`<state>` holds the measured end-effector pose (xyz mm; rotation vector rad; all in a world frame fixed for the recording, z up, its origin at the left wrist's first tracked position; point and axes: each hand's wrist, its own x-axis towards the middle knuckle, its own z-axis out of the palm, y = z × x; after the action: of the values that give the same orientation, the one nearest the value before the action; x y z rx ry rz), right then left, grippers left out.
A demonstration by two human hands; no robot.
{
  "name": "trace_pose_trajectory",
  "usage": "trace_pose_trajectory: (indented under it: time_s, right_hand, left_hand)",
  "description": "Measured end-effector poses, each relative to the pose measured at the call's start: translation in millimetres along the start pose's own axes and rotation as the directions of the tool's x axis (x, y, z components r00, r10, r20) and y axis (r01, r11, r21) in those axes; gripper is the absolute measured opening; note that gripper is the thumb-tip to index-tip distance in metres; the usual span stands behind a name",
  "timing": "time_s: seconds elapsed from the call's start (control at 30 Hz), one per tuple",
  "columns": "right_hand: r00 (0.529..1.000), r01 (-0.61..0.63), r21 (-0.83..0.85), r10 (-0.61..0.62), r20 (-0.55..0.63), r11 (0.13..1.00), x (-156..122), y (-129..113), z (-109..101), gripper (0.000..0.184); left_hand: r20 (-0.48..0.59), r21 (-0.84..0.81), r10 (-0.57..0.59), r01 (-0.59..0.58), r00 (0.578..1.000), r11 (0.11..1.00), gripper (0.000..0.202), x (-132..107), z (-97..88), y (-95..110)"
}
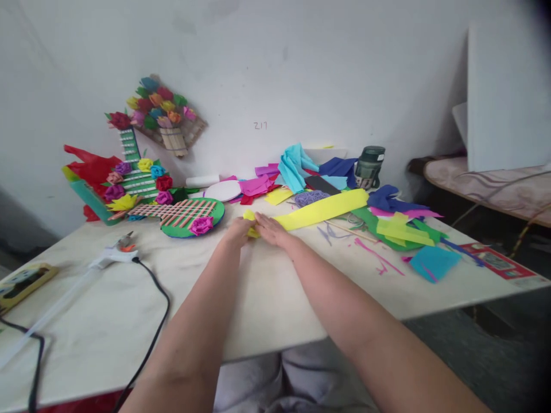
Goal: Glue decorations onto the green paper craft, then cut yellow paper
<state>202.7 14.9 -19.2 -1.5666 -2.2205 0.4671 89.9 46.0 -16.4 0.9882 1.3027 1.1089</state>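
Observation:
A long strip of yellow crepe paper [327, 210] stretches across the table from my hands toward the back right. My left hand [240, 229] is closed around its near end, where the paper looks folded or bunched. Just to the right, my right hand [272, 230] lies over the strip with fingers stretched out, pressing on it close to the left fingertips. The thumbs and the layers of paper beneath the fingers are partly hidden.
Left of my hands lies a green guitar-shaped craft [181, 221] with paper flowers. A glue gun [114, 256] with its black cord is at the left. Behind are crepe paper pieces [297, 166] and a dark bottle [369, 167]. Paper scraps [434, 264] lie at the right.

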Motion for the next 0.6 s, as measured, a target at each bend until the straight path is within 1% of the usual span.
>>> trace_pose_trajectory:
  time_s: [0.03, 0.1, 0.17, 0.23, 0.3, 0.37, 0.43, 0.5, 0.6]
  right_hand:
    - [1.000, 0.006, 0.023, -0.005, -0.029, 1.000, 2, 1, -1, 0.055]
    - [0.994, 0.016, 0.071, -0.008, -0.108, 0.997, 6, 4, -4, 0.053]
    - [0.979, -0.015, 0.088, 0.032, -0.201, 0.996, 12, 8, -12, 0.049]
    - [0.958, -0.111, 0.026, 0.114, -0.265, 0.994, 18, 13, -23, 0.044]
    - [0.937, -0.200, -0.093, 0.162, -0.310, 0.975, 23, 20, -36, 0.039]
    - [0.931, -0.269, -0.229, 0.192, -0.309, 0.935, 26, 30, -47, 0.035]
    - [0.934, -0.324, -0.336, 0.244, -0.260, 0.885, 28, 41, -54, 0.033]
    - [0.941, -0.329, -0.430, 0.254, -0.222, 0.841, 30, 51, -57, 0.034]
    - [0.944, -0.331, -0.534, 0.263, -0.202, 0.778, 34, 63, -59, 0.035]
  left_hand:
    - [0.017, -0.010, -0.007, 0.007, 1.000, 1.000, 0.012, -1, 0.6, 0]
    - [0.077, -0.087, 0.007, -0.001, 0.997, 0.996, 0.014, -4, -0.1, 0]
    - [0.131, -0.167, 0.023, 0.000, 0.991, 0.986, 0.016, -7, -2.1, 0]
    - [0.156, -0.229, 0.026, 0.011, 0.987, 0.973, 0.018, -8, -3.9, 1]
    - [0.152, -0.272, 0.017, 0.025, 0.988, 0.962, 0.020, -8, -4.6, 1]
    - [0.138, -0.292, 0.002, 0.039, 0.990, 0.956, 0.022, -8, -4.7, 2]
    - [0.136, -0.303, -0.008, 0.049, 0.991, 0.952, 0.023, -8, -4.7, 2]
    - [0.153, -0.319, -0.009, 0.058, 0.988, 0.946, 0.026, -9, -5.1, 3]
    - [0.175, -0.337, -0.009, 0.068, 0.985, 0.939, 0.029, -12, -6.4, 4]
